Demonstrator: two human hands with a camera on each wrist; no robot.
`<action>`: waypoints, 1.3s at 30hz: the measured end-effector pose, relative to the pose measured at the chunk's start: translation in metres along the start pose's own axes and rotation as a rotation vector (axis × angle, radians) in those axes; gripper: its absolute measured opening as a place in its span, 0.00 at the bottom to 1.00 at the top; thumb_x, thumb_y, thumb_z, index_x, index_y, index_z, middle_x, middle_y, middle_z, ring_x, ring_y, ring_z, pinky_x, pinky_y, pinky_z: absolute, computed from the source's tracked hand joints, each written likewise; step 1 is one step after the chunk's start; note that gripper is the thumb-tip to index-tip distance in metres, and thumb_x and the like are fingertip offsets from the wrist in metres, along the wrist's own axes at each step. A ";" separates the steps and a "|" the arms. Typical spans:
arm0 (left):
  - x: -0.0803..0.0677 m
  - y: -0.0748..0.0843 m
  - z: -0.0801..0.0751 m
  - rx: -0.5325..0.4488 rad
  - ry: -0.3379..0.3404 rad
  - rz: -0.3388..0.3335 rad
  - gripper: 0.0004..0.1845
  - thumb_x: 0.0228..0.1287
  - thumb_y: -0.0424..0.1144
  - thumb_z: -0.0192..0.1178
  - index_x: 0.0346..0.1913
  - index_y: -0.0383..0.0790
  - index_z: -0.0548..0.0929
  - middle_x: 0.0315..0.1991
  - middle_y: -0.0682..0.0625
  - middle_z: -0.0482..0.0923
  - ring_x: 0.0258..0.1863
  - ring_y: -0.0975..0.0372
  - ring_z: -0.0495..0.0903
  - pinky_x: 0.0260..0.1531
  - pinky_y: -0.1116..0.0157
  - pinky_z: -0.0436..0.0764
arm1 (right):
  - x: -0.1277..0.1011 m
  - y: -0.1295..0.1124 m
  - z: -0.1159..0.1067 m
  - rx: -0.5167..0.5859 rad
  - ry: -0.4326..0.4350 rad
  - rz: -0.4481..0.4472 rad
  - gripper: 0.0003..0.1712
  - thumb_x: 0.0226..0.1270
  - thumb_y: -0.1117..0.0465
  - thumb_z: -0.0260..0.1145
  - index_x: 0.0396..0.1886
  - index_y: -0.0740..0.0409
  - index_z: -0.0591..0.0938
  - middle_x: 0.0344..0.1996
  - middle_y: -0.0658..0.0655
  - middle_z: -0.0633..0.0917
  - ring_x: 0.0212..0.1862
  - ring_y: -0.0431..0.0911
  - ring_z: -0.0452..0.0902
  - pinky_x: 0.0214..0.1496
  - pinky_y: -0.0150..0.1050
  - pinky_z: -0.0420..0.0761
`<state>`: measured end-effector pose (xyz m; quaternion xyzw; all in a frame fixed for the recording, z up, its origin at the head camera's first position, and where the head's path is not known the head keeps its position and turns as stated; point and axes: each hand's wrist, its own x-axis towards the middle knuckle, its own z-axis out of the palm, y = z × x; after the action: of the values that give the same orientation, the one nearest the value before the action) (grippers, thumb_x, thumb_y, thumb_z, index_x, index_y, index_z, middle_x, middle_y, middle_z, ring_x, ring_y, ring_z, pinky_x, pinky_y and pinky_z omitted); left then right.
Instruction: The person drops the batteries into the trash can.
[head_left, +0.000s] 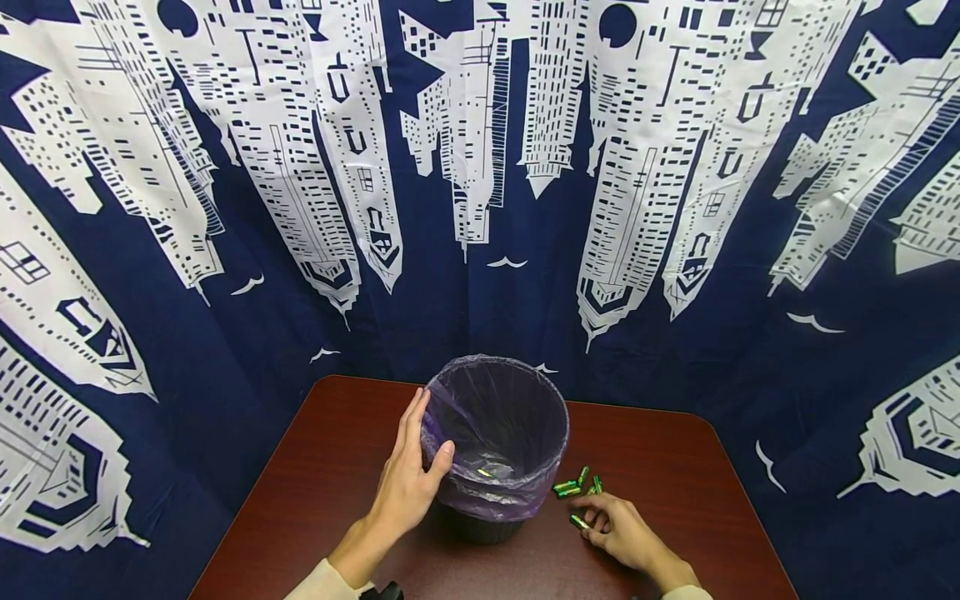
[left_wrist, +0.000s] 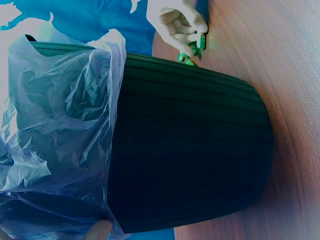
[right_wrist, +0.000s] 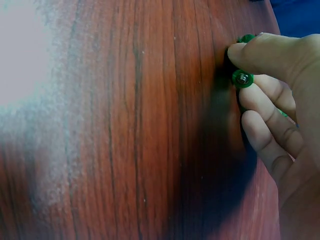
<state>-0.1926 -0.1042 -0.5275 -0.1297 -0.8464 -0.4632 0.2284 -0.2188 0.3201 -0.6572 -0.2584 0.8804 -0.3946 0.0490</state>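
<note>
A dark trash can (left_wrist: 190, 140) stands on the table, lined with a translucent purple bag (head_left: 517, 500) folded over its rim. My left hand (head_left: 408, 483) rests against the bag on the can's left side, with fingers fairly straight and the thumb apart from them. Just right of the can, my right hand (head_left: 618, 529) pinches a green battery (head_left: 578, 522) between thumb and fingers, close to the tabletop. In the right wrist view the end of this battery (right_wrist: 242, 78) faces the camera. Several more green batteries (head_left: 566, 487) lie loosely grouped beyond that hand, partly hidden by it.
Inside the can, a small yellow-green item (head_left: 485, 472) shows at the bottom through the bag. The reddish-brown wooden table (head_left: 660, 450) has rounded far corners. Behind it hangs a navy curtain (head_left: 510, 317) with white upside-down buildings.
</note>
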 end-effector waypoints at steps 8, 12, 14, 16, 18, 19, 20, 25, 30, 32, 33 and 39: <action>-0.001 0.001 0.000 -0.007 -0.006 -0.006 0.47 0.82 0.50 0.66 0.96 0.47 0.59 0.97 0.46 0.56 0.89 0.37 0.71 0.71 0.26 0.84 | 0.000 -0.001 0.001 -0.010 -0.004 0.018 0.20 0.75 0.73 0.78 0.64 0.63 0.92 0.43 0.51 0.88 0.39 0.30 0.79 0.39 0.31 0.85; -0.001 0.000 0.002 -0.005 -0.005 -0.005 0.46 0.83 0.51 0.65 0.96 0.46 0.59 0.97 0.45 0.56 0.89 0.36 0.70 0.72 0.25 0.82 | -0.002 -0.002 0.000 0.009 -0.010 0.026 0.21 0.76 0.74 0.76 0.65 0.63 0.92 0.43 0.53 0.88 0.39 0.30 0.79 0.39 0.31 0.85; -0.001 -0.001 0.002 -0.004 -0.004 -0.004 0.46 0.83 0.52 0.64 0.95 0.45 0.59 0.97 0.45 0.56 0.89 0.36 0.71 0.72 0.25 0.82 | -0.002 -0.003 0.000 0.014 -0.003 0.020 0.21 0.75 0.75 0.76 0.65 0.63 0.92 0.43 0.52 0.89 0.39 0.30 0.80 0.39 0.31 0.85; -0.001 -0.001 0.003 -0.007 -0.002 -0.005 0.46 0.84 0.54 0.64 0.96 0.45 0.59 0.97 0.45 0.56 0.89 0.36 0.71 0.72 0.25 0.82 | -0.003 -0.003 0.001 0.015 0.010 0.008 0.21 0.75 0.75 0.76 0.65 0.62 0.92 0.43 0.52 0.88 0.39 0.30 0.80 0.39 0.31 0.86; -0.001 -0.001 0.003 -0.013 0.001 -0.004 0.46 0.84 0.53 0.64 0.96 0.45 0.59 0.97 0.45 0.57 0.89 0.36 0.71 0.72 0.25 0.82 | -0.003 -0.002 0.001 0.017 0.028 -0.007 0.21 0.74 0.75 0.76 0.64 0.62 0.92 0.43 0.51 0.88 0.38 0.30 0.80 0.38 0.31 0.86; -0.001 0.000 0.002 -0.014 0.002 -0.003 0.46 0.84 0.53 0.64 0.95 0.45 0.59 0.97 0.45 0.57 0.89 0.36 0.71 0.72 0.25 0.82 | -0.003 -0.002 0.001 0.020 0.036 -0.015 0.21 0.74 0.75 0.76 0.63 0.62 0.92 0.43 0.51 0.88 0.38 0.30 0.80 0.38 0.31 0.86; -0.001 0.000 0.002 -0.015 0.004 -0.001 0.46 0.83 0.53 0.65 0.95 0.45 0.59 0.97 0.45 0.57 0.89 0.36 0.71 0.72 0.25 0.82 | -0.002 -0.001 0.001 0.025 0.043 -0.023 0.21 0.73 0.76 0.76 0.63 0.63 0.92 0.43 0.51 0.88 0.38 0.30 0.81 0.38 0.31 0.86; -0.001 0.004 0.000 -0.016 0.010 0.007 0.47 0.82 0.50 0.66 0.95 0.46 0.60 0.96 0.45 0.58 0.89 0.38 0.72 0.72 0.27 0.83 | 0.000 0.000 0.002 0.026 0.089 -0.050 0.22 0.71 0.79 0.73 0.62 0.65 0.91 0.42 0.51 0.88 0.38 0.30 0.82 0.38 0.32 0.88; -0.001 0.000 0.000 -0.032 0.017 0.033 0.46 0.83 0.52 0.67 0.96 0.49 0.59 0.96 0.46 0.58 0.89 0.38 0.72 0.71 0.26 0.83 | 0.004 -0.004 -0.001 0.046 0.124 -0.018 0.19 0.73 0.76 0.75 0.61 0.65 0.91 0.41 0.53 0.90 0.38 0.31 0.85 0.39 0.33 0.90; -0.001 -0.008 0.003 -0.050 0.033 0.060 0.46 0.83 0.53 0.66 0.96 0.52 0.59 0.96 0.47 0.58 0.88 0.38 0.73 0.69 0.24 0.83 | 0.005 -0.007 -0.003 0.069 0.122 0.005 0.19 0.75 0.74 0.76 0.62 0.66 0.90 0.42 0.55 0.90 0.39 0.31 0.86 0.41 0.33 0.91; -0.001 -0.013 0.005 -0.056 0.039 0.075 0.46 0.83 0.54 0.66 0.96 0.54 0.59 0.96 0.48 0.58 0.88 0.39 0.73 0.68 0.23 0.83 | 0.006 -0.008 -0.004 0.078 0.121 0.016 0.19 0.75 0.74 0.77 0.63 0.66 0.90 0.43 0.55 0.90 0.40 0.32 0.86 0.42 0.32 0.91; 0.000 -0.027 0.012 -0.053 0.064 0.117 0.46 0.84 0.56 0.65 0.96 0.55 0.59 0.96 0.49 0.58 0.89 0.43 0.73 0.70 0.27 0.85 | 0.011 -0.018 -0.008 0.117 0.148 0.037 0.19 0.74 0.75 0.77 0.63 0.67 0.89 0.44 0.59 0.90 0.43 0.33 0.85 0.44 0.31 0.92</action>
<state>-0.2072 -0.1088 -0.5526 -0.1702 -0.8171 -0.4753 0.2783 -0.2234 0.3098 -0.6369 -0.2087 0.8617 -0.4625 0.0063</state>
